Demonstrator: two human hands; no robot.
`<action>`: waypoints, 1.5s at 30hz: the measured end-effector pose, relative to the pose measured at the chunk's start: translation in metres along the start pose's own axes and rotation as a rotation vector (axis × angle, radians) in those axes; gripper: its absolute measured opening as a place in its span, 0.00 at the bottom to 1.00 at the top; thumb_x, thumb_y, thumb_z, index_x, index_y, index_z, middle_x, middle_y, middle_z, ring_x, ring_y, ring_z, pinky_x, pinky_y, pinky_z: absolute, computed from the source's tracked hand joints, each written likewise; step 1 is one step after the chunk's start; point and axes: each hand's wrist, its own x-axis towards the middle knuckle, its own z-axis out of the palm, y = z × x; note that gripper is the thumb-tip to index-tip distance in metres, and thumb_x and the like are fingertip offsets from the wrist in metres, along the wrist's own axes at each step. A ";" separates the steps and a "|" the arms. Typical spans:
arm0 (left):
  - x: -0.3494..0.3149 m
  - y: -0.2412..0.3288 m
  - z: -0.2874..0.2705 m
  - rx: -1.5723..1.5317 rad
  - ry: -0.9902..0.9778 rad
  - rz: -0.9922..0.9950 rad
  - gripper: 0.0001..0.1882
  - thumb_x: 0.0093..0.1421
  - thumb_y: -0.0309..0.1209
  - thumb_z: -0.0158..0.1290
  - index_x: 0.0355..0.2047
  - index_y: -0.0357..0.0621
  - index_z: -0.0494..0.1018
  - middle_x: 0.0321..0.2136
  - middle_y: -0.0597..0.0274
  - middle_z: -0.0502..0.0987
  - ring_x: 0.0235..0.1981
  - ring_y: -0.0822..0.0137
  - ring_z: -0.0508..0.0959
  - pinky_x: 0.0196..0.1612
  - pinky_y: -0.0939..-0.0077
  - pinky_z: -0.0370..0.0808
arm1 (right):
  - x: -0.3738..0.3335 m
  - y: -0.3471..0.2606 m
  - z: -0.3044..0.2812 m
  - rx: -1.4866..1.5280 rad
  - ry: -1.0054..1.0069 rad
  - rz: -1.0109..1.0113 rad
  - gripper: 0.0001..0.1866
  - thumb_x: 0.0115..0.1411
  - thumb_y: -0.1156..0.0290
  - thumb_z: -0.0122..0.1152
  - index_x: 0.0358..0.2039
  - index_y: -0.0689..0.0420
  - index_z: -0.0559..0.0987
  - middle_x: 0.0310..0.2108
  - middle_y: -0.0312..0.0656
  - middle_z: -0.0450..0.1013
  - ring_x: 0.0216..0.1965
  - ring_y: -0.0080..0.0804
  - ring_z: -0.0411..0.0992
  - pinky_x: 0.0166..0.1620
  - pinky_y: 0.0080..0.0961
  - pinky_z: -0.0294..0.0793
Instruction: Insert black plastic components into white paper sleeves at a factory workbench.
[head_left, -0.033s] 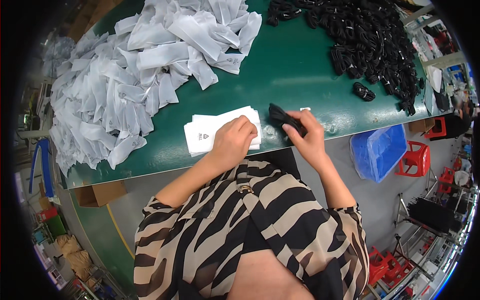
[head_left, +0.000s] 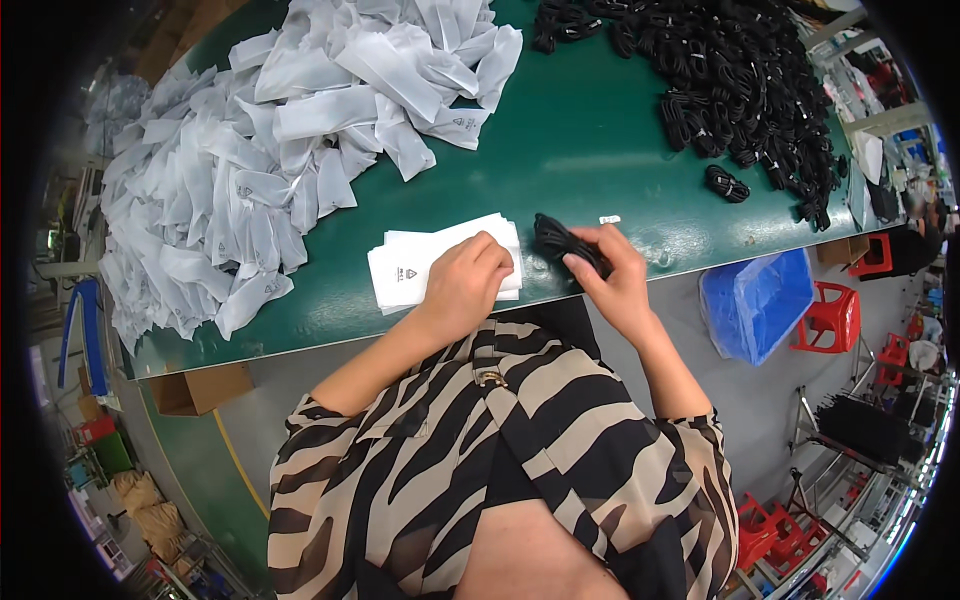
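A stack of flat white bags (head_left: pixel 400 262) with small dark print lies near the front edge of the green table. My left hand (head_left: pixel 468 278) rests over the right part of this stack, its fingers pinched together at the open-looking right end of the top bag; the fingertips are partly hidden. Just to the right, my right hand (head_left: pixel 615 275) grips a coiled black cable (head_left: pixel 562 240) between thumb and fingers. The coil points up and left toward the stack, apart from it. Behind that hand lies a small white tag (head_left: pixel 609 220).
A large heap of filled white bags (head_left: pixel 230 190) covers the table's left side. At the far right spreads a pile of coiled black cables (head_left: pixel 740 80), with one loose coil (head_left: pixel 727 184) nearer. Below the table's right edge stand a blue lined bin (head_left: pixel 757 305) and a red stool (head_left: pixel 830 320).
The coiled cable in my right hand has tipped slightly down and left. More of the small white tag shows behind the hand. My left hand has hardly moved.
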 end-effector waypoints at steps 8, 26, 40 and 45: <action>0.002 0.006 -0.013 -0.429 0.014 -0.301 0.02 0.59 0.18 0.56 0.32 0.35 0.73 0.31 0.63 0.74 0.27 0.71 0.70 0.31 0.79 0.68 | -0.002 -0.010 -0.009 0.425 -0.402 0.512 0.11 0.62 0.72 0.62 0.44 0.64 0.80 0.24 0.31 0.71 0.19 0.15 0.67 0.24 0.14 0.66; 0.027 0.010 -0.018 -0.298 0.065 0.067 0.06 0.54 0.23 0.60 0.30 0.41 0.73 0.39 0.57 0.75 0.40 0.56 0.71 0.44 0.66 0.68 | -0.007 -0.013 0.015 0.032 -0.046 -0.372 0.19 0.47 0.81 0.74 0.41 0.61 0.78 0.42 0.47 0.69 0.33 0.31 0.73 0.35 0.22 0.75; 0.111 -0.024 -0.088 -0.711 0.337 -0.153 0.06 0.68 0.29 0.52 0.40 0.40 0.75 0.42 0.70 0.76 0.27 0.84 0.63 0.28 0.89 0.57 | 0.115 0.071 -0.078 -0.867 0.637 -0.161 0.15 0.60 0.60 0.67 0.41 0.56 0.78 0.41 0.46 0.73 0.38 0.48 0.75 0.38 0.39 0.77; 0.135 -0.086 -0.130 -0.935 0.627 -0.259 0.13 0.71 0.32 0.50 0.48 0.34 0.73 0.33 0.60 0.79 0.31 0.71 0.75 0.41 0.77 0.72 | 0.125 0.120 -0.088 -0.966 0.418 -0.031 0.20 0.58 0.61 0.68 0.45 0.55 0.72 0.38 0.49 0.70 0.35 0.53 0.76 0.35 0.43 0.78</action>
